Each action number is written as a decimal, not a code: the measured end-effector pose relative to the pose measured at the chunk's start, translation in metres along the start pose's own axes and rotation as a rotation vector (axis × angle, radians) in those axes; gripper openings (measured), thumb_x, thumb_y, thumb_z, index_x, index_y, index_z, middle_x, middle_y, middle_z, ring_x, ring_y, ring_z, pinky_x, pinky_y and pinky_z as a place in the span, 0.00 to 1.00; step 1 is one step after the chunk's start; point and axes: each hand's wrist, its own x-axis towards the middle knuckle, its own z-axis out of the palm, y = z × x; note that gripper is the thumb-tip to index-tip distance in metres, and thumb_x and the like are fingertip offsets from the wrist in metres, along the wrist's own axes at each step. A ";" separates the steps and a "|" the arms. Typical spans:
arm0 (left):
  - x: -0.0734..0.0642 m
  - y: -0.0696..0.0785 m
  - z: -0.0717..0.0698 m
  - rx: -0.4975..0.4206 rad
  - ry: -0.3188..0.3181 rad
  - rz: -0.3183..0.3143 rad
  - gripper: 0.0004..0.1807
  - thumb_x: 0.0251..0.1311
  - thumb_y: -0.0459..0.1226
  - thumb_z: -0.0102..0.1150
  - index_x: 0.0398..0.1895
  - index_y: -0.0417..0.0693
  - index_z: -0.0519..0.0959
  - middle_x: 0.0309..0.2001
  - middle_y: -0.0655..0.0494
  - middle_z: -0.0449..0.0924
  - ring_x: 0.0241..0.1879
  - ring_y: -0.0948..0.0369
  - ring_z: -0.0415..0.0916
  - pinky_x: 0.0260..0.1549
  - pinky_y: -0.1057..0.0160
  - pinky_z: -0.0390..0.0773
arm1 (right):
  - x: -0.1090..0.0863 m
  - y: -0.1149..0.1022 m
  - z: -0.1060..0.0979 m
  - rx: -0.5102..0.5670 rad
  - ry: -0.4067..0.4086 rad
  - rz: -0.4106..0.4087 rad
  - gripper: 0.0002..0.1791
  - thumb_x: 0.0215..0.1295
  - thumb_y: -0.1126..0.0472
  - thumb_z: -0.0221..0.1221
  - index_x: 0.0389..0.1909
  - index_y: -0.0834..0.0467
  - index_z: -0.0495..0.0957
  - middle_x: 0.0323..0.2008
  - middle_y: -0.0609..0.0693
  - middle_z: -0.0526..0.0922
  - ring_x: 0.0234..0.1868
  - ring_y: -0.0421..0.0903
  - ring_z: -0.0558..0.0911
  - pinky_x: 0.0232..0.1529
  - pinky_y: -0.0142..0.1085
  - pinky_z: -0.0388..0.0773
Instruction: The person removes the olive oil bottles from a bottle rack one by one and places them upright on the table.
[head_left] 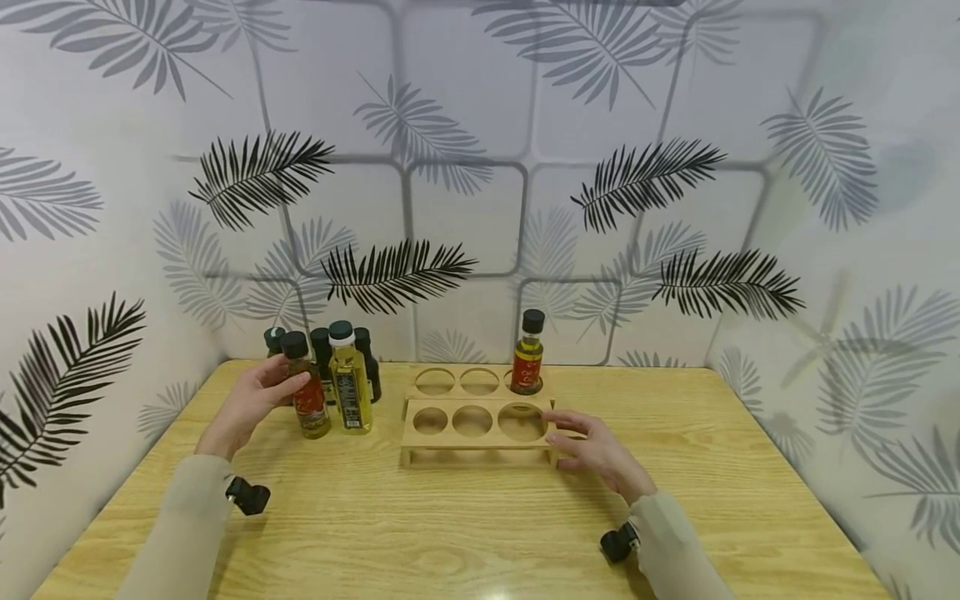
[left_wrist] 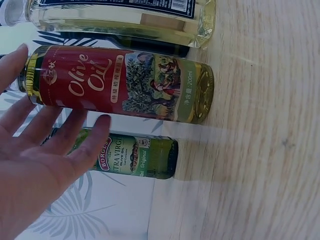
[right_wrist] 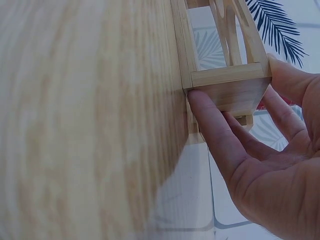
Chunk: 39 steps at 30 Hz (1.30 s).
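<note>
My left hand holds the upper part of a small red-labelled olive oil bottle, the thumb on one side and the fingers on the other. In the left wrist view its label reads "Olive Oil". Behind those fingers stands a green olive oil bottle. At the other end, my right hand touches the right end of a two-tier wooden bottle rack. The right wrist view shows its fairly straight fingers spread against the end panel.
A tall clear bottle of yellow oil and several dark-capped bottles stand beside the left hand. Another red-labelled bottle sits in the rack's back-right hole. The wooden table meets a leaf-patterned wall.
</note>
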 end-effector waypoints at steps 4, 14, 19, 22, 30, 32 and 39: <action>-0.003 0.001 0.001 0.010 0.118 0.041 0.45 0.66 0.57 0.55 0.78 0.43 0.51 0.71 0.41 0.60 0.65 0.56 0.66 0.63 0.53 0.71 | -0.001 0.000 0.000 -0.004 0.003 0.001 0.26 0.70 0.58 0.60 0.68 0.57 0.70 0.71 0.64 0.60 0.65 0.59 0.71 0.50 0.48 0.82; -0.010 0.002 0.005 -0.035 0.375 0.147 0.28 0.64 0.50 0.62 0.63 0.46 0.74 0.43 0.78 0.76 0.43 0.75 0.74 0.41 0.75 0.75 | 0.000 0.000 0.000 0.000 0.004 0.001 0.26 0.70 0.58 0.60 0.67 0.57 0.70 0.71 0.64 0.61 0.65 0.59 0.71 0.50 0.47 0.82; -0.013 0.008 0.009 -0.233 0.478 0.193 0.13 0.60 0.41 0.67 0.43 0.44 0.81 0.30 0.70 0.81 0.28 0.69 0.76 0.26 0.73 0.77 | 0.002 -0.001 0.000 -0.004 0.005 0.002 0.26 0.69 0.58 0.60 0.67 0.57 0.71 0.71 0.63 0.61 0.67 0.60 0.69 0.50 0.47 0.82; -0.013 0.012 0.012 -0.313 0.497 0.219 0.09 0.59 0.39 0.68 0.36 0.42 0.82 0.24 0.64 0.81 0.22 0.66 0.76 0.20 0.71 0.76 | 0.002 -0.001 -0.001 -0.005 0.009 -0.001 0.26 0.69 0.58 0.60 0.67 0.57 0.71 0.71 0.63 0.61 0.67 0.60 0.69 0.50 0.47 0.82; -0.016 0.020 0.033 -0.399 0.450 0.259 0.13 0.61 0.38 0.67 0.36 0.34 0.82 0.20 0.59 0.80 0.15 0.63 0.74 0.10 0.68 0.67 | 0.001 -0.001 -0.001 -0.012 0.017 0.011 0.26 0.69 0.58 0.61 0.66 0.57 0.72 0.70 0.63 0.63 0.64 0.57 0.72 0.50 0.46 0.83; -0.017 0.024 0.038 -0.406 0.424 0.270 0.15 0.61 0.38 0.66 0.37 0.31 0.81 0.19 0.58 0.81 0.13 0.62 0.73 0.08 0.67 0.65 | 0.001 -0.002 0.000 -0.010 0.021 0.011 0.26 0.69 0.57 0.61 0.66 0.56 0.72 0.70 0.63 0.62 0.64 0.57 0.72 0.50 0.46 0.82; -0.015 0.033 0.054 -0.429 0.345 0.285 0.15 0.63 0.37 0.65 0.38 0.28 0.80 0.19 0.54 0.81 0.12 0.59 0.74 0.07 0.65 0.67 | 0.002 0.001 0.001 0.009 0.017 0.011 0.26 0.69 0.58 0.60 0.67 0.56 0.71 0.71 0.62 0.61 0.66 0.59 0.70 0.50 0.46 0.82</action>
